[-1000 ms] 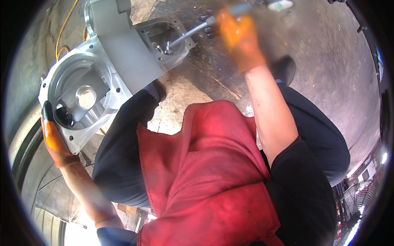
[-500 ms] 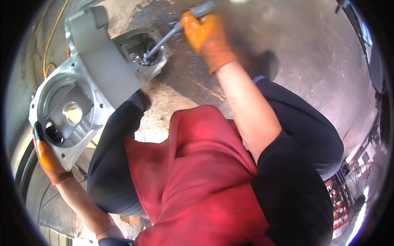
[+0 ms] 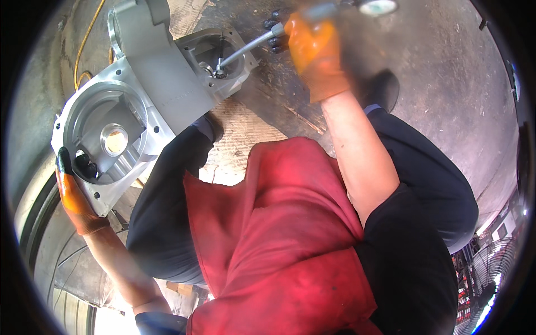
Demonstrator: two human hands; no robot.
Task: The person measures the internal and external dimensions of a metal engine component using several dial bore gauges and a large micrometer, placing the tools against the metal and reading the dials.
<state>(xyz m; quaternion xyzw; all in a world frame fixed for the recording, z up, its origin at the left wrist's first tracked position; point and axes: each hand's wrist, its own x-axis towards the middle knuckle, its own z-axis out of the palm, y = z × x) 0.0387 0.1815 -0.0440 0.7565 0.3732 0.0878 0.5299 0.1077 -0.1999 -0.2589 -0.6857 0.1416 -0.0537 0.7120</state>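
At the near-left corner of the grey, machined metal casting (image 3: 178, 84), the left hand (image 3: 78, 198), in an orange-and-black coated glove, is clasping the flange. Right of the casting, the right hand (image 3: 315, 56), similarly gloved, is gripping a long, grey, metal-shafted tool (image 3: 248, 48); its tip is reaching inside the casting's far opening (image 3: 238, 77). Off-axis pulling could be causing slippage, risking scored metal.

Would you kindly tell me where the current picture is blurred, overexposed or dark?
Head view: the right hand and tool handle look smeared; the metal housing is clearer. Head view: glare whitens a lower-left patch. Head view: black vignetting fills the corners.
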